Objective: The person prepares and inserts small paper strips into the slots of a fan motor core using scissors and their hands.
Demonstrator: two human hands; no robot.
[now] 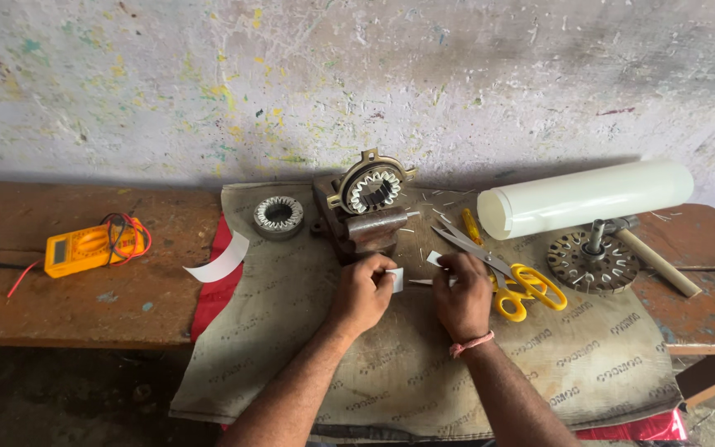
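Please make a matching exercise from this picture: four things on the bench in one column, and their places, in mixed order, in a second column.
Things:
1. multimeter
2. scissors
3. white roll
4. small white strip

Places:
A. far right, lying along the wall
B. between the left hand and the right hand
C. left on the bare wood
D. just right of the right hand

Pairs: 1-C, 2-D, 3-A, 4-B

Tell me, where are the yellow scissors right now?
In the head view, the scissors lie on the sackcloth just right of the right hand, below the white roll and left of the slotted metal disc.
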